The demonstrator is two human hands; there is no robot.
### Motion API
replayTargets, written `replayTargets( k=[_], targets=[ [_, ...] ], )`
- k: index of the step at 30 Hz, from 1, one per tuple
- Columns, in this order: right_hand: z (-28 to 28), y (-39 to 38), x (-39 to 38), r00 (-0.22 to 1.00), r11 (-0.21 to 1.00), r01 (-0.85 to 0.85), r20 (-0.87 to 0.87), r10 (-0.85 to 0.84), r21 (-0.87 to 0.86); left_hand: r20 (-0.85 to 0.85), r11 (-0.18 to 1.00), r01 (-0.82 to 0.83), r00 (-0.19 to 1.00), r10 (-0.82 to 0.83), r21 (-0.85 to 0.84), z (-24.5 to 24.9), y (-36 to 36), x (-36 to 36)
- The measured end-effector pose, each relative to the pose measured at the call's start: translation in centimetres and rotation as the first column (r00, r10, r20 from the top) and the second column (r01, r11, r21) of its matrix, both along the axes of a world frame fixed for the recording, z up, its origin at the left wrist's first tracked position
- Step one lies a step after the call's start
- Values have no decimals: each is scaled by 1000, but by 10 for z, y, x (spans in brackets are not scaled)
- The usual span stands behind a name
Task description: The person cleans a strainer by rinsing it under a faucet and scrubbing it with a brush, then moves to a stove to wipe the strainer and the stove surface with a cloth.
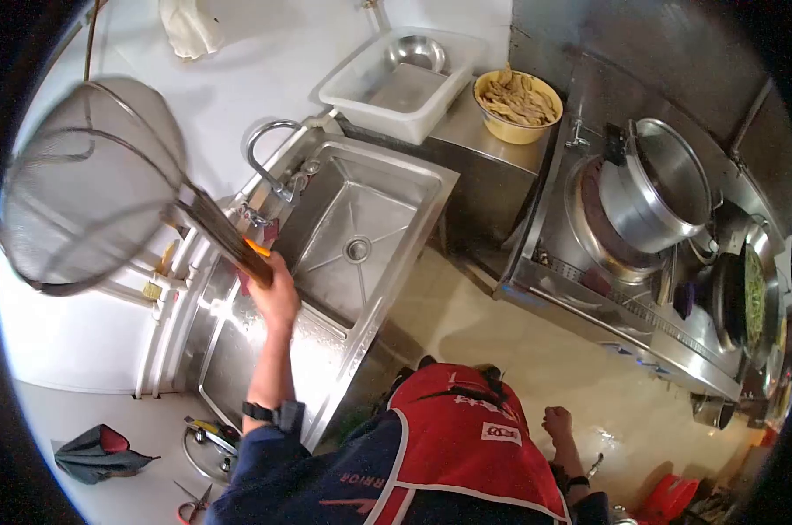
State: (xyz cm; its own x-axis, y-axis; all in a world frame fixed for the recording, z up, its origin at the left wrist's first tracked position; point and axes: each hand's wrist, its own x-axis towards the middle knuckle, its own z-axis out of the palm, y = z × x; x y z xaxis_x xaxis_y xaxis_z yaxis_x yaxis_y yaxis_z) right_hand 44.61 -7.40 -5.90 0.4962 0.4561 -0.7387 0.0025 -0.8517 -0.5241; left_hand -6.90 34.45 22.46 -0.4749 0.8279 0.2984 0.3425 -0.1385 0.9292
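My left hand (276, 293) is wrapped round the wooden handle (225, 238) of a large round mesh strainer (94, 188). The strainer is raised at the left, in front of the white wall. Beside that hand is the stainless steel sink (361, 210), with a curved faucet (273, 157) over its far left edge. An orange thing shows at the top of the handle, next to my fingers. My right hand (557, 422) hangs low beside the red apron (466, 420), its fingers curled, with nothing seen in it.
Behind the sink stand a white plastic tub (404, 114) with a metal bowl and a yellow bowl (511, 131) of brownish food. At the right, a stove (619, 302) bears a large pot (658, 188) and pans. Scissors (193, 506) and a dark cloth (107, 457) are lower left.
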Motion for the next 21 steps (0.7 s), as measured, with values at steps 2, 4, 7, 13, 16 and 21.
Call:
replayTargets(
  k=[2, 4, 7, 13, 16, 21],
  targets=[
    [-44, -6, 9, 970, 973, 153, -213, -115, 172, -272, 976, -53, 962, -7, -212, -60, -48, 6],
    [-91, -27, 12, 951, 931, -310, 85, 298, 193, -243, 642, -64, 951, -194, -764, -121, -84, -12],
    [-111, -31, 9, 875, 833, -465, 296, 382, 300, 177, 508, 249, 966, -187, -825, -89, -105, 17],
    [-95, -52, 21, 326, 457, -860, 444, 835, -228, -118, 837, 87, 977, -177, -540, -71, -73, 17],
    [-57, -22, 6, 127, 188, -797, 146, 981, -573, -382, 887, -25, 908, -173, -461, -55, -63, 6],
    [-52, -34, 20, 525, 627, -772, 452, 721, -104, -278, 912, 4, 952, -129, -410, -65, -77, 5]
  ],
)
